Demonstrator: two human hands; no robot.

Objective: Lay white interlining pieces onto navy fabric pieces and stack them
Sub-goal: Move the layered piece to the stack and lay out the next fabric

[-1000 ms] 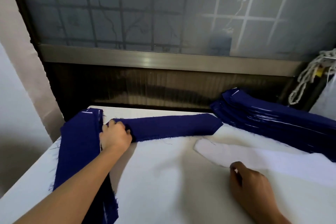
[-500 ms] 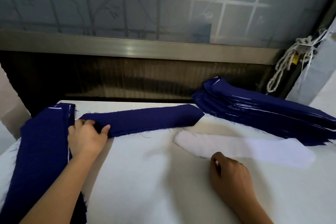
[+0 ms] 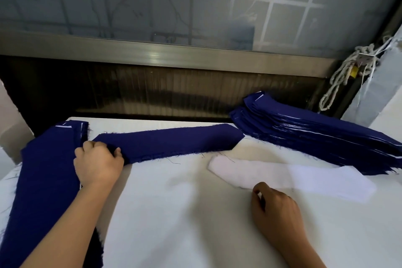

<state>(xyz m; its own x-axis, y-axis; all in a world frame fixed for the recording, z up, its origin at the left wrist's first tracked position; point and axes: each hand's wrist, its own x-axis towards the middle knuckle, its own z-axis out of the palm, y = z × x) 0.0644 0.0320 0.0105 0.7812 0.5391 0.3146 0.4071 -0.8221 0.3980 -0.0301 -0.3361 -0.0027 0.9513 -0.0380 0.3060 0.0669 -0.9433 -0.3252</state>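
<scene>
A single navy fabric piece (image 3: 174,142) lies across the back of the white table (image 3: 174,213). My left hand (image 3: 97,164) grips its left end with curled fingers. Under my left forearm runs a long navy stack (image 3: 45,180) along the table's left side, with white edges showing at its far end. A white interlining piece (image 3: 293,177) lies flat at the right. My right hand (image 3: 276,211) pinches that piece's near edge, close to its left end.
A thick pile of navy pieces (image 3: 315,132) with white layers between them sits at the back right. Behind the table are a dark wall and a metal window sill (image 3: 163,52). A bundle of white rope (image 3: 348,72) hangs at the right.
My left hand has closed tighter on the navy piece's left end. My right hand stays at the interlining's edge. The view has shifted to the right.
</scene>
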